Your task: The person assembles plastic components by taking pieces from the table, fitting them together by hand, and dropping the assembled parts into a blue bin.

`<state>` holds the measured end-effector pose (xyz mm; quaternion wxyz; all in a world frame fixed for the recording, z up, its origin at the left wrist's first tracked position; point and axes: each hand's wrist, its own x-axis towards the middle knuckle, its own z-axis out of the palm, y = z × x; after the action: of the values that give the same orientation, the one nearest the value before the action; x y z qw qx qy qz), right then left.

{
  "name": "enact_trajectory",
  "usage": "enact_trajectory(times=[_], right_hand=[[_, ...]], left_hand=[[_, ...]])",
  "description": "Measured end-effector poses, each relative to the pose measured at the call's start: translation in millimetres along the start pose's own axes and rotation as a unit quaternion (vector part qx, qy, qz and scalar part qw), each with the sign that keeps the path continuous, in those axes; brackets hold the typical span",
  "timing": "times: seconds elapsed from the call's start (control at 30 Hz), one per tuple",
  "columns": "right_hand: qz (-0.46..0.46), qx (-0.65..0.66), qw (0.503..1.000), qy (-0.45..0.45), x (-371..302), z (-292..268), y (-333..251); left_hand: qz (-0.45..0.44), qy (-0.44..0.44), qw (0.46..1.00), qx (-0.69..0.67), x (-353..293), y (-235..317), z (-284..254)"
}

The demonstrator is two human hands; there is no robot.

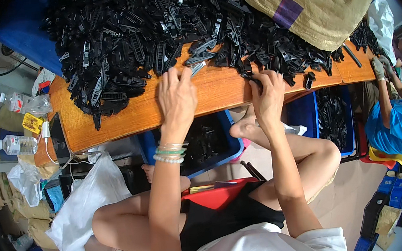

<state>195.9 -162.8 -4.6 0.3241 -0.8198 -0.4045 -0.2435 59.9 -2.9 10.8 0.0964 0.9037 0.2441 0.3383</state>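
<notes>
At the near edge of a large heap of black plastic parts [119,46] on the wooden table, my left hand [177,96] has its fingers curled down and closed. A pale grey, narrow piece [198,68] lies against its fingertips; whether it is gripped I cannot tell. Bracelets circle that wrist. To the right, my right hand [269,96] pinches a small black plastic part [255,81] at the heap's rim. Many of the heaped parts are long and slotted, with some shiny faces.
A tan woven sack [316,5] lies over the heap's right side. Blue bins [239,143] with black parts stand below the wooden table [136,120]. Bottles [18,144] and a white cable are at left. Another person in blue [394,122] sits at far right.
</notes>
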Motion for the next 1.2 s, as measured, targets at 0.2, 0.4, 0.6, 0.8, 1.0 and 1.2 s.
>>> enact_trajectory(times=[0.2,0.4,0.6,0.8,1.0,1.2], right_hand=[[0.008,0.021,1.0,-0.016,0,2,-13],[0.071,0.162,0.984,-0.023,-13,-14,-40],[0.285,0.499,0.788,-0.219,1,-17,-48],[0.187,0.337,0.872,-0.302,16,-18,-42],[0.051,0.303,0.901,-0.306,24,-9,-29],[0.082,0.343,0.892,-0.282,13,-8,-24]], left_hand=[[0.078,-0.05,0.995,-0.026,-24,-4,-17],[-0.051,-0.051,0.988,-0.134,-23,-19,-19],[-0.042,-0.106,0.966,-0.23,-27,-25,-23],[-0.042,-0.102,0.963,-0.246,-26,-24,-23],[-0.037,-0.112,0.961,-0.25,-26,-22,-27],[-0.042,-0.126,0.952,-0.275,-24,-25,-25]])
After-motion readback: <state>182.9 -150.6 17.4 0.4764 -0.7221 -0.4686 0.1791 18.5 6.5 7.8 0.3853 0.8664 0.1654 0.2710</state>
